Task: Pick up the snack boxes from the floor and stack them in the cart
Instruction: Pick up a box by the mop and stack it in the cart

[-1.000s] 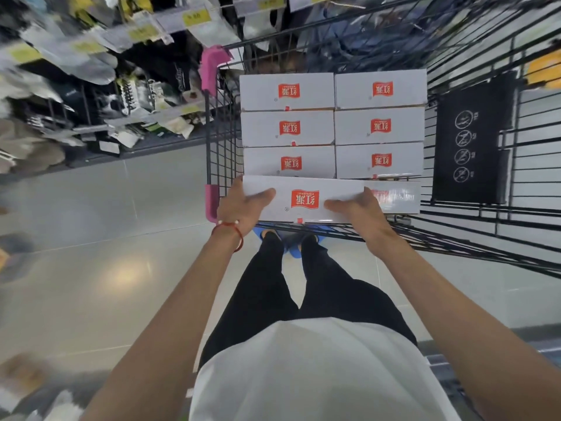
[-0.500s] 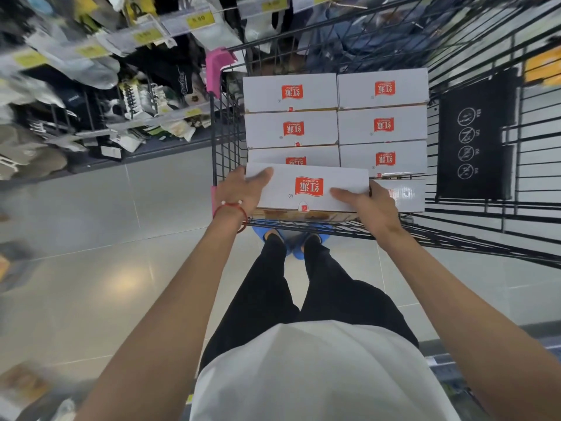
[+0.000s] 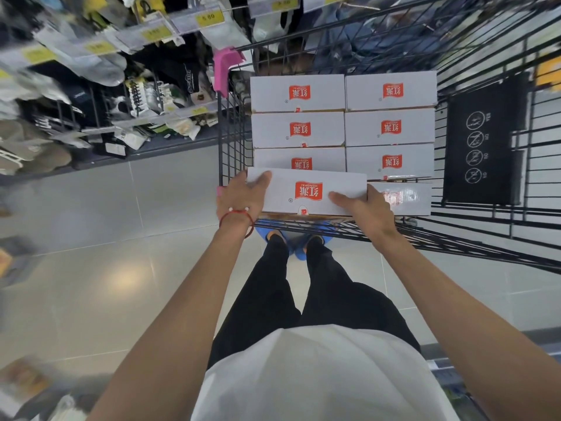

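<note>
You clamp the box (image 3: 306,192) by its short ends, left hand (image 3: 243,197) and right hand (image 3: 365,209), each grip curled round it; stiff, probably light cardboard.

Arms outstretched, left hand (image 3: 243,197) and right hand (image 3: 367,209) grip the box's (image 3: 308,191) ends.

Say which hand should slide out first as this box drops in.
Right, likely: the right hand grips the held box above the neighbouring box; the left hand has only the cart wall beside it.
</note>
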A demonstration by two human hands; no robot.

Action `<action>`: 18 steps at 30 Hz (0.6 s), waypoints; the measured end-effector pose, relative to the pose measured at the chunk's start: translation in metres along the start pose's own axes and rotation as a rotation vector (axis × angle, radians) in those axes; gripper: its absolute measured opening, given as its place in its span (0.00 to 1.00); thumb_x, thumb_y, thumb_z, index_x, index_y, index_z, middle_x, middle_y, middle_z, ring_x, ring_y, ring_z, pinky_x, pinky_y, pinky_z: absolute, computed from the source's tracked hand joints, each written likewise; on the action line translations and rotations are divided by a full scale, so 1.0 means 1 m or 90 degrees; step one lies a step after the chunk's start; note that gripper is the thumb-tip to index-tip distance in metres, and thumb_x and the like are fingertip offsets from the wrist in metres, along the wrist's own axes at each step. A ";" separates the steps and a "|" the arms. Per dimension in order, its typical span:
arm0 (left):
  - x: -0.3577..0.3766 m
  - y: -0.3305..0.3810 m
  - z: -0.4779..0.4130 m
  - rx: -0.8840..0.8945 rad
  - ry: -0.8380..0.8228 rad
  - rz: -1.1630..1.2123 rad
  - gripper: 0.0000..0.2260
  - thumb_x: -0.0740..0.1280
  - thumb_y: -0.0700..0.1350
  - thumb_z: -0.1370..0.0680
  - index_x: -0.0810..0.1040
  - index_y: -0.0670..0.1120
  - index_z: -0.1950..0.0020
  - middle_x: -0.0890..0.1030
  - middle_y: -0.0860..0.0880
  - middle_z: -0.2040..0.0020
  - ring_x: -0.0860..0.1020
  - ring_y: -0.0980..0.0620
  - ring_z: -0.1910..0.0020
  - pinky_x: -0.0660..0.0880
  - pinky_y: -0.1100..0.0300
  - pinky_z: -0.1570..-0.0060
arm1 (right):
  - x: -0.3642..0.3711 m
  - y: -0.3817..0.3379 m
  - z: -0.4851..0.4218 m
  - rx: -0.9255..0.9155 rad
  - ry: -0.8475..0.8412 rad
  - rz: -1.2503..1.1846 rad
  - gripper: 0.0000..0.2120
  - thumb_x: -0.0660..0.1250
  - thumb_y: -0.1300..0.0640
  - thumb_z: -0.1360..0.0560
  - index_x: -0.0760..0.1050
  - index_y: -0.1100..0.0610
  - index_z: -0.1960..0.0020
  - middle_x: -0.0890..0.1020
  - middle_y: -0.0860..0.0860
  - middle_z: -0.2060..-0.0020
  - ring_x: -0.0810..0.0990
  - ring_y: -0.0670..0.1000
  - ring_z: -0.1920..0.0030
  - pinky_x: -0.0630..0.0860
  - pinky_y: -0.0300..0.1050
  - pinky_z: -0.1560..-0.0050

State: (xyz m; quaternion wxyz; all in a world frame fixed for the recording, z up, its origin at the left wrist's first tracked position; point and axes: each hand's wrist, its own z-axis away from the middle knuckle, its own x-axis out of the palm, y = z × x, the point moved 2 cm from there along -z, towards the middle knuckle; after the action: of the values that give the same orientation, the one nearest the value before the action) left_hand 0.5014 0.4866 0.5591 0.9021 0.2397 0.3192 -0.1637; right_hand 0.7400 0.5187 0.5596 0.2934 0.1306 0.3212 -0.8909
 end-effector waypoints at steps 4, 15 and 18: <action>0.005 -0.015 0.006 -0.048 -0.004 0.070 0.25 0.61 0.61 0.19 0.73 0.47 0.28 0.76 0.44 0.32 0.73 0.40 0.32 0.69 0.48 0.34 | 0.007 0.002 0.000 0.011 -0.005 -0.018 0.36 0.78 0.42 0.28 0.68 0.54 0.27 0.78 0.52 0.33 0.77 0.55 0.34 0.76 0.57 0.31; 0.035 -0.020 -0.027 -0.081 -0.160 0.070 0.27 0.59 0.51 0.16 0.56 0.44 0.20 0.67 0.40 0.23 0.69 0.38 0.27 0.67 0.45 0.31 | 0.015 0.000 -0.031 0.078 -0.071 0.024 0.10 0.74 0.60 0.27 0.74 0.63 0.60 0.77 0.66 0.62 0.70 0.48 0.59 0.80 0.56 0.54; 0.047 -0.024 -0.040 -0.104 -0.189 0.087 0.27 0.58 0.49 0.16 0.54 0.46 0.19 0.65 0.41 0.22 0.68 0.38 0.26 0.67 0.46 0.31 | 0.023 0.011 -0.050 0.077 -0.066 0.056 0.08 0.74 0.60 0.25 0.78 0.64 0.51 0.81 0.56 0.57 0.80 0.56 0.53 0.79 0.47 0.53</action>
State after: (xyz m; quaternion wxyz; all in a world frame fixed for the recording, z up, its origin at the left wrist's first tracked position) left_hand 0.5060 0.4809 0.4932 0.9648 0.1604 0.1776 -0.1090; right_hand 0.7310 0.5343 0.5068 0.3399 0.1155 0.2448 -0.9007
